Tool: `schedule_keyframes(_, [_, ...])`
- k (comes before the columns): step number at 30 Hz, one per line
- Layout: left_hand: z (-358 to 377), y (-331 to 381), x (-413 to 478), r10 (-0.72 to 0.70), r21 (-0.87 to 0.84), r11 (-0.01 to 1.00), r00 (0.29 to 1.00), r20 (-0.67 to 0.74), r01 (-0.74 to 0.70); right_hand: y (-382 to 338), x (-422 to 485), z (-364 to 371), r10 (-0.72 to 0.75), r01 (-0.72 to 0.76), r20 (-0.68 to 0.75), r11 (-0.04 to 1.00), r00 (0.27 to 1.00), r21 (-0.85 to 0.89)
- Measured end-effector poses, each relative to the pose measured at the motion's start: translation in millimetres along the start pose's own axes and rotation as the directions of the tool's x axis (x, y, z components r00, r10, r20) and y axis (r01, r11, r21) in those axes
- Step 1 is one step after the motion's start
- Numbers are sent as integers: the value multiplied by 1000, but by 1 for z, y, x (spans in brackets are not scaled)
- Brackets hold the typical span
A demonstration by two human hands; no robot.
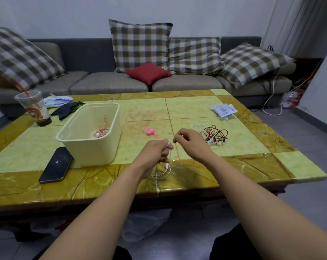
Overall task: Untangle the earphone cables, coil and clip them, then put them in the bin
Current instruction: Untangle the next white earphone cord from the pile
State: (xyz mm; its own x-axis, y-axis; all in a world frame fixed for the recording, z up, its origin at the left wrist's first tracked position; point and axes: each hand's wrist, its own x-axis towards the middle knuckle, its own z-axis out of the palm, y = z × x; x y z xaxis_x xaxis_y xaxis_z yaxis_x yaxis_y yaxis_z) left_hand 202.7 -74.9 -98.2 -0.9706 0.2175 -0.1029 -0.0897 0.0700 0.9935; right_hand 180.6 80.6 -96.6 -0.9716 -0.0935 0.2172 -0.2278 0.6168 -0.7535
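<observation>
My left hand [157, 151] and my right hand [189, 140] both pinch a thin white earphone cable [165, 170] just above the table's front edge; its loose loops hang below my left hand onto the table. A tangle of red and white earphone cables [214, 134] lies to the right of my right hand. Several pink clips [151, 131] lie in a bunch at mid-table. The cream bin [102, 147] stands to the left and holds a coiled pink earphone [100, 132].
A black phone [56, 165] lies in front of the bin. A plastic cup with a straw [35, 109], a dark cloth [66, 108] and a white packet [56, 100] sit at the back left. Another white packet [223, 109] lies at the back right. A sofa stands beyond the table.
</observation>
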Motion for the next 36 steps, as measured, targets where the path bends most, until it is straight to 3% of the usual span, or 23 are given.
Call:
schedule_keyframes(2, [3,8,1,-43,-330,942,998,52,58,5,0,4,-6,6,66,1000,998,2])
schedule_keyframes(4, [5,13,4,-29,-568,823,999,20,35,7,-2,7,-2,-3,200,1000,980,23])
schedule_keyframes(6, [5,14,7,0,-673,738,997,-78,-52,6,-5,8,33,-35,391,999,920,-2])
schedule_keyframes(7, [3,13,8,23,-658,745,990,-138,-109,5,-8,9,52,-52,485,999,873,-15])
schedule_keyframes(9, [-1,6,10,111,-390,896,959,-261,-210,1,-10,9,45,-56,593,998,804,0])
schedule_keyframes(10, [-4,2,11,187,-84,972,935,-301,-221,-3,-10,8,28,-47,585,999,811,17])
schedule_keyframes(11, [-6,-2,10,277,265,944,909,-310,-197,-6,-9,7,11,-32,533,999,846,30])
schedule_keyframes(12, [-6,-5,8,349,530,832,895,-276,-161,-9,-8,5,-3,-16,448,999,894,40])
schedule_keyframes(13, [-6,-8,6,363,652,745,905,-222,-139,-11,-6,3,-12,-7,348,999,937,51])
schedule_keyframes(14, [-5,-9,5,329,661,738,928,-174,-138,-12,-5,1,-13,-3,250,998,968,64])
schedule_keyframes(16, [-2,-8,3,213,476,868,971,-105,-139,-9,-2,0,-14,7,98,998,995,64])
schedule_keyframes(18, [2,-2,1,71,144,988,996,-51,-63,-4,-1,1,-7,5,42,998,999,58])
schedule_keyframes(19, [3,2,0,4,-28,1000,1000,-15,-4,-1,-1,2,-12,9,51,998,999,69])
schedule_keyframes(22, [4,13,2,-58,-507,861,998,-15,42,4,0,4,-5,-10,135,994,991,110])
schedule_keyframes(25, [0,17,6,21,-732,668,986,-163,-135,7,-5,5,62,-104,367,990,928,97])
schedule_keyframes(26, [-3,15,8,62,-680,707,975,-215,-195,7,-8,6,76,-125,463,989,883,76])
schedule_keyframes(27, [-6,12,8,114,-506,828,956,-270,-242,5,-10,6,75,-129,543,990,836,62])
schedule_keyframes(28, [-9,7,9,193,-191,946,929,-315,-262,2,-12,6,61,-121,589,991,806,62])
schedule_keyframes(29, [-12,0,10,300,171,951,896,-326,-257,-2,-12,5,44,-107,588,992,808,73])
schedule_keyframes(30, [-13,-6,11,394,446,862,874,-286,-243,-6,-11,4,30,-90,541,992,841,85])
schedule_keyframes(31, [-13,-9,11,421,588,778,879,-225,-222,-9,-10,2,18,-68,454,993,891,94])
schedule_keyframes(33, [-10,-12,10,311,602,779,942,-127,-176,-10,-6,-1,-6,-22,250,994,968,111])
schedule_keyframes(36, [-1,-4,3,93,226,971,995,-28,-84,-5,-4,-1,-26,14,98,993,995,118])
